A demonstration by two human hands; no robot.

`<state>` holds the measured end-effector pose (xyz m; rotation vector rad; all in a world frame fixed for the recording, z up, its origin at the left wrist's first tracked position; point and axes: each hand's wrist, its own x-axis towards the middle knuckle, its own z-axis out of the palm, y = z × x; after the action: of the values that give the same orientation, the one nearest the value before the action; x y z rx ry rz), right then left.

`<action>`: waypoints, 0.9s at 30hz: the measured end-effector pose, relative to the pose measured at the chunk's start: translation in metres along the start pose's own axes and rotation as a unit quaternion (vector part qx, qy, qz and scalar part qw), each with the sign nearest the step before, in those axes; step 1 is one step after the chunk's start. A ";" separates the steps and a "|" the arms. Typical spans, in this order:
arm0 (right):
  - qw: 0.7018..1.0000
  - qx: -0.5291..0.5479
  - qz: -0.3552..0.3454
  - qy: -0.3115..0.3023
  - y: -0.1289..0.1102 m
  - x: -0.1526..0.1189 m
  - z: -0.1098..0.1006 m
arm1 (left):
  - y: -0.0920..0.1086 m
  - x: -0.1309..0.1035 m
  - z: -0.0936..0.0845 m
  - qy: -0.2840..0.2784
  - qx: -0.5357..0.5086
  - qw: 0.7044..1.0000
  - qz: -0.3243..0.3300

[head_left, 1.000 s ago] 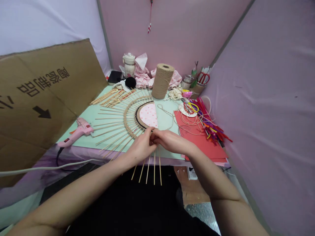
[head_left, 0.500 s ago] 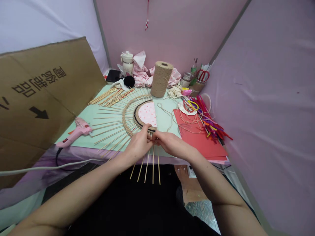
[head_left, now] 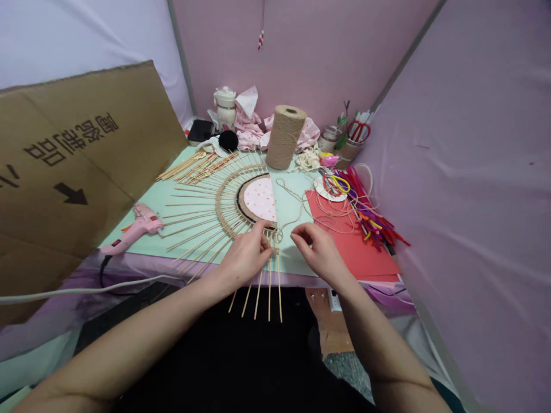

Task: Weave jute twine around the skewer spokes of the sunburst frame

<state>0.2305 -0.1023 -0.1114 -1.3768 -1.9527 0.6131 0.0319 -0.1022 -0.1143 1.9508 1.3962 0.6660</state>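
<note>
A half-round fan of thin wooden sticks point(head_left: 189, 205) lies on the table, with a band of woven twine point(head_left: 220, 202) running across them. At its centre is a pink dotted half disc point(head_left: 259, 198) with a black and brown rim. My left hand point(head_left: 246, 253) is closed on the sticks at the near end of the woven band, its thumb by the rim. A small loop of twine point(head_left: 279, 235) shows just right of those fingers. My right hand point(head_left: 319, 252) is apart from the fan, thumb and fingertips drawn together; whether a strand is between them is too small to tell.
A twine spool point(head_left: 286, 137) stands behind the fan. A pink glue gun point(head_left: 133, 229) lies left, near a cardboard sheet point(head_left: 86, 149). On the right are red paper point(head_left: 340, 252), yellow-handled scissors point(head_left: 340, 183) and pipe cleaners point(head_left: 374, 221). Loose sticks point(head_left: 183, 166) lie at the back left.
My right hand has moved right, away from my left hand and the sticks. The twine loop at the band's near end now shows. My left hand stays on the sticks.
</note>
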 end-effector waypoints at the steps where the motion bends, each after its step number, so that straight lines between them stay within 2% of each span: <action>1: 0.997 0.030 0.056 -0.034 0.006 -0.006 0.002 | -0.001 0.000 0.000 0.000 0.004 1.000 0.004; 4: 0.958 0.143 0.193 -0.155 0.015 -0.017 0.008 | -0.002 -0.001 0.001 -0.003 0.009 1.000 0.009; 6: 0.918 0.222 0.261 -0.198 0.013 -0.019 0.013 | -0.003 -0.001 0.002 -0.004 0.009 1.000 0.010; 9: 0.867 0.308 0.320 -0.227 0.004 -0.018 0.018 | -0.005 -0.002 0.003 -0.006 0.013 1.000 0.014; 11: 0.843 0.344 0.337 -0.241 -0.001 -0.019 0.021 | -0.006 -0.003 0.004 -0.005 0.017 1.000 0.018; 14: 0.814 0.397 0.355 -0.232 -0.007 -0.023 0.027 | -0.008 -0.004 0.005 -0.002 0.021 0.999 0.024; 20: 0.790 0.439 0.369 -0.220 -0.013 -0.030 0.030 | -0.004 -0.005 0.004 -0.017 0.044 0.999 0.019; 27: 0.780 0.435 0.396 -0.213 -0.009 -0.019 0.031 | -0.004 -0.004 0.005 -0.025 0.051 0.998 0.015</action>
<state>0.2065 -0.1227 -0.1305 -1.4071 -0.9406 2.0608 0.0321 -0.1059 -0.1206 2.0564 1.3983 0.5665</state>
